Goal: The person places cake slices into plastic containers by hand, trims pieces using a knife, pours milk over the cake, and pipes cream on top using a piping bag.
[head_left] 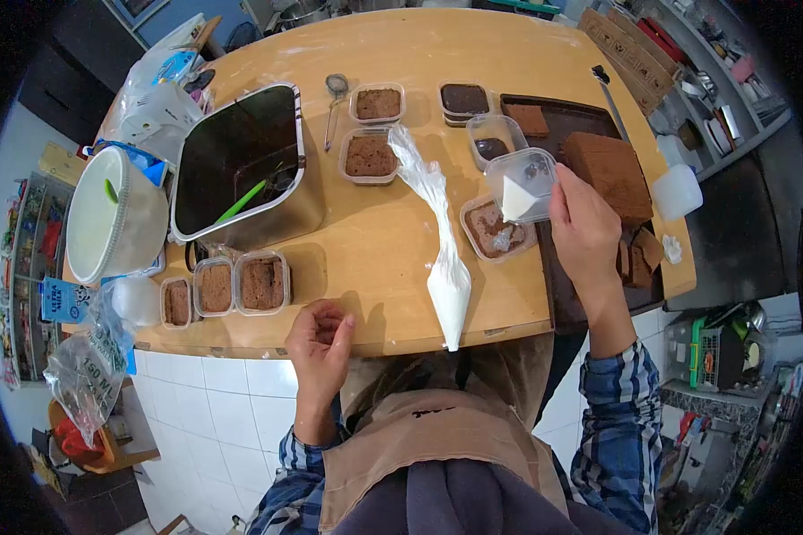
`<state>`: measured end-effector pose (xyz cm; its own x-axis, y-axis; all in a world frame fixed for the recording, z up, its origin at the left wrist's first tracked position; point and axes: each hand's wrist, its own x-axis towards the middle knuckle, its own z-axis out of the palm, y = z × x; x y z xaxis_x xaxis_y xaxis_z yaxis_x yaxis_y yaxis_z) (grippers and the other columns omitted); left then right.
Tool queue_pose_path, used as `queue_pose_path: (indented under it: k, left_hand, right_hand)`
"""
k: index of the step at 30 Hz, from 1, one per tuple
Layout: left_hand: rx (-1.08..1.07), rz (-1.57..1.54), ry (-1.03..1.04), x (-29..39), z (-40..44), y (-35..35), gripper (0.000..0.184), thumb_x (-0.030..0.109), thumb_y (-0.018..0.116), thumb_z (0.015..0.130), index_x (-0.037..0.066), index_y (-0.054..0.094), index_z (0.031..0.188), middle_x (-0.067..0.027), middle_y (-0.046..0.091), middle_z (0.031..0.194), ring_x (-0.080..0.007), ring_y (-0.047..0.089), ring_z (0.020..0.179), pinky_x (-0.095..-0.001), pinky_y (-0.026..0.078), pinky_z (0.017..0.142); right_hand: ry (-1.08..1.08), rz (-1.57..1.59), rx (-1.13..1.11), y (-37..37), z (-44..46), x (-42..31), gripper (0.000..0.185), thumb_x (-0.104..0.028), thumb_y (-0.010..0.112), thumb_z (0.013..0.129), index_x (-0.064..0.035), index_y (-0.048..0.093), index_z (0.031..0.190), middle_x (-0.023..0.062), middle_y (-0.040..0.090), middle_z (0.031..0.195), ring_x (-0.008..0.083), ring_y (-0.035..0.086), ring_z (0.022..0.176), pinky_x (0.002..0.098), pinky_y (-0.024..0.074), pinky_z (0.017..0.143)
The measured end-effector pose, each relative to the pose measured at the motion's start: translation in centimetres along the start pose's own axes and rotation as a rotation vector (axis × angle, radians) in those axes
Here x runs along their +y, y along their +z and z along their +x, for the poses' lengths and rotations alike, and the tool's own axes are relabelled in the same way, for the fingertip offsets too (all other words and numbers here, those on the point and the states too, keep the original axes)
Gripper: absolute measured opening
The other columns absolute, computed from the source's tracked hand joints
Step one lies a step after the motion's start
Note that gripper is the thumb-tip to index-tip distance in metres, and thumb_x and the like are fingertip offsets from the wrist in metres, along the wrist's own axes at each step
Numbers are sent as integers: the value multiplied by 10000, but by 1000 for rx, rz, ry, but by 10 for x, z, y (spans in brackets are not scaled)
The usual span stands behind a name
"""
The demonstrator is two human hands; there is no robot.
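My right hand (587,227) grips a clear plastic container (533,178) by its edge, tilted over a tub of brown cake (491,234); something white shows in or through it. Over the table's front edge my left hand (321,343) hovers with loosely curled fingers, and whether it holds anything is unclear. A piping bag of white cream (449,285) lies between my hands, tip toward me. Beyond the held container stand a tub with a dark layer (495,143) and another dark-topped tub (464,100). On a dark tray (562,276) at the right rests a large brown cake block (607,174).
At left stand a deep metal pan (308,192) with a green-handled tool (241,201) inside and a white bucket (120,218). Cake-filled tubs (262,282) line the front left; others (370,156) sit near the middle. A small strainer (336,86) lies behind them.
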<state>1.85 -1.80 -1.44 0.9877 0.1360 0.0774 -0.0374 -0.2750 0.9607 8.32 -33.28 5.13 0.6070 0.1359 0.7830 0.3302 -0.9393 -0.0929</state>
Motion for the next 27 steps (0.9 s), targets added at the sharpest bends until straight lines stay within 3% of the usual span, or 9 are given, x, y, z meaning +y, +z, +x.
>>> queue_pose_path:
  k: [9, 27]
  left_hand:
    - [2, 1, 15, 0, 0, 0, 215, 26, 648, 781, -25, 542, 961, -65, 569, 824, -86, 541, 674, -187, 451, 565]
    - [1, 17, 17, -5, 0, -1, 233, 45, 661, 777, -32, 542, 963, -70, 575, 822, -92, 547, 685, -199, 460, 572]
  right_hand:
    - [86, -11, -30, 0, 2, 5, 288, 28, 615, 732, -2, 578, 1016, 162, 628, 841, 290, 625, 732, 354, 510, 610]
    - [-27, 33, 12, 21, 11, -3, 295, 23, 596, 717, 23, 562, 1011, 166, 624, 877, 296, 624, 747, 351, 518, 633]
